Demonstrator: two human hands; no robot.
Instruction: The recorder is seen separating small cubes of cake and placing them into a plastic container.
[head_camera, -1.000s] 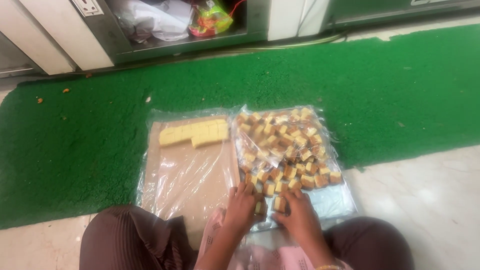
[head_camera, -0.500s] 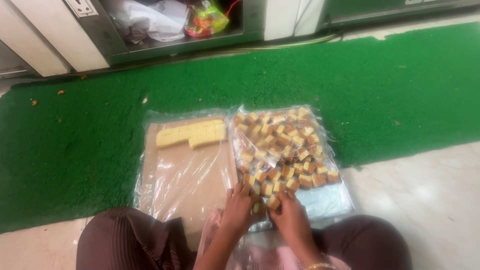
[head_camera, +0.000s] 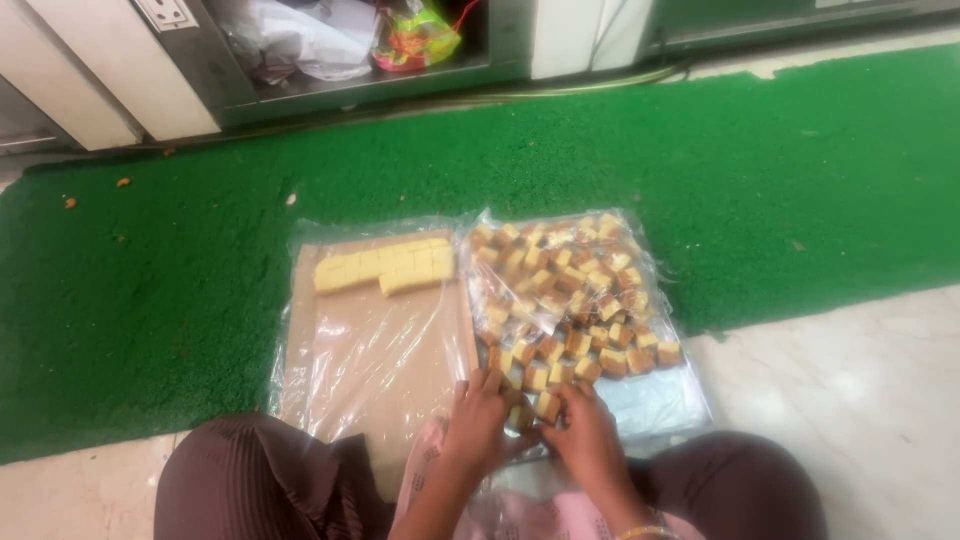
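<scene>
**Cake cubes on the floor mat**

Both hands are down at 6 o'clock of the right tray. Left hand (head_camera: 478, 425) and right hand (head_camera: 588, 440) have fingers curled around the nearest small brown-crusted yellow cake cubes (head_camera: 565, 300); can't tell how firm the grip is. Cubes sit piled on a plastic-wrapped tray (head_camera: 660, 405). At 9 o'clock lies a plastic-covered brown cardboard sheet (head_camera: 375, 350) with uncut yellow cake strips (head_camera: 385, 268), all on green artificial-grass matting (head_camera: 150, 300).
</scene>
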